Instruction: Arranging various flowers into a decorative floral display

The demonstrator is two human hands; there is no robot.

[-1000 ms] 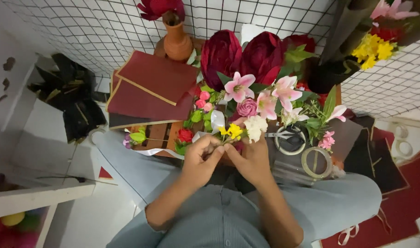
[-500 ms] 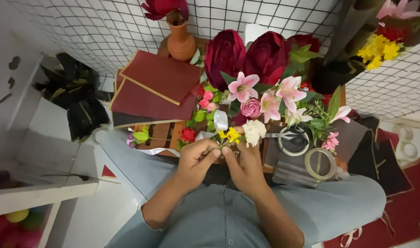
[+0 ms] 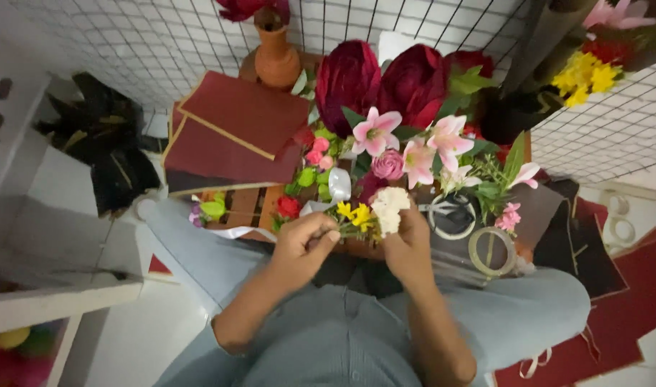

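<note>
Ahead, I see dark red paper sheets (image 3: 235, 132), a clay vase (image 3: 274, 61), big crimson blooms (image 3: 389, 79) and pink lilies (image 3: 414, 147) crowding the low table, with tape rolls (image 3: 489, 251) to the right. My left hand (image 3: 303, 247) pinches the stem of a small sprig of yellow flowers (image 3: 353, 215). My right hand (image 3: 407, 247) curls closed around a cream carnation (image 3: 390, 208), both touching over my lap.

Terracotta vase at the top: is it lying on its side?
No. The terracotta vase stands upright behind the dark red sheets, with a dark red flower in its mouth.
</note>
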